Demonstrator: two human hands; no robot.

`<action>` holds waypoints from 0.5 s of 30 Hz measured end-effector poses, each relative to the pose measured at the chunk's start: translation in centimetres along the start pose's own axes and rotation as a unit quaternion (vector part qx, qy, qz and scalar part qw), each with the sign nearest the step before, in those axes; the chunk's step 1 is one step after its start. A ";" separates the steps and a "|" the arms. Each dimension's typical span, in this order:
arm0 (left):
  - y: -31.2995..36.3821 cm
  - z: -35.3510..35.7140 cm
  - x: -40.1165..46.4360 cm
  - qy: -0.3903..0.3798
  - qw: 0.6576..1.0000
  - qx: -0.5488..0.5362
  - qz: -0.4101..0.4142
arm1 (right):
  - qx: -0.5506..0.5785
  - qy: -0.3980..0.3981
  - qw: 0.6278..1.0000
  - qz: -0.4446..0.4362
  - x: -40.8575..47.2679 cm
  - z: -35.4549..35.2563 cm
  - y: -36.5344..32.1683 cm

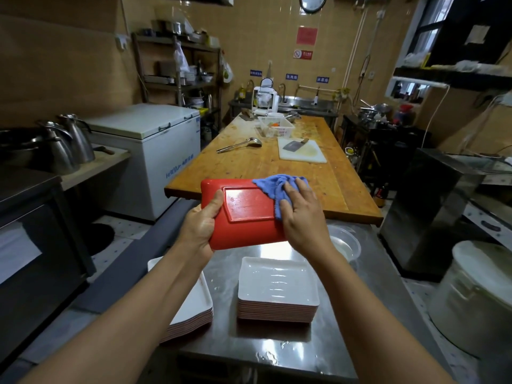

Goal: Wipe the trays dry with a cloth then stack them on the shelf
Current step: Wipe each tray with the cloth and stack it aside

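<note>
Tray (243, 214): glossy red plastic rectangle, underside up, gripped by left hand (201, 225).
Cloth (277, 187): crumpled blue terry, pressed flat by right hand (300, 214).
Below: white tray stacks (277, 289) on wet steel table (221, 275).

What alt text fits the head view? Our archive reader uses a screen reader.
A person's left hand grips a red tray bottom-up while the right hand presses a blue cloth on it. Below, two stacks of white trays sit on a wet steel counter.

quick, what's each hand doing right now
Left hand: grips the left edge of the red tray, thumb over its underside.
Right hand: fingers fairly straight, pressing the blue cloth onto the tray.
</note>
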State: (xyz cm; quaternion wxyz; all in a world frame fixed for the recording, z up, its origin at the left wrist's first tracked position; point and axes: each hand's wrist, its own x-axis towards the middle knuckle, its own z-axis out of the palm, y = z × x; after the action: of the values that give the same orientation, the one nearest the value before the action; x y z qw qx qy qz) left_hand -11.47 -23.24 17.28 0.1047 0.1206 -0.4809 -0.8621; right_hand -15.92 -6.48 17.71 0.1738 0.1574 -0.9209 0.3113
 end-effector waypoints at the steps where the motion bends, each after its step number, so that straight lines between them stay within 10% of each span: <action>1: 0.0 -0.2 0.0 -0.002 1.000 -0.004 -0.001 | 0.035 0.003 0.999 0.013 0.1 -0.1 0.0; 15: -0.1 -3.7 0.0 0.044 0.998 -0.023 -0.041 | 0.236 0.088 0.947 0.200 -3.1 3.3 1.7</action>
State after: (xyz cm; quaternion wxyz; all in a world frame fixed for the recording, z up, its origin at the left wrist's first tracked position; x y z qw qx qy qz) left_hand -10.34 -26.10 15.29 0.0931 0.1754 -0.4501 -0.8706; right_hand -14.59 -6.68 13.05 0.1467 -0.0213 -0.8145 0.5609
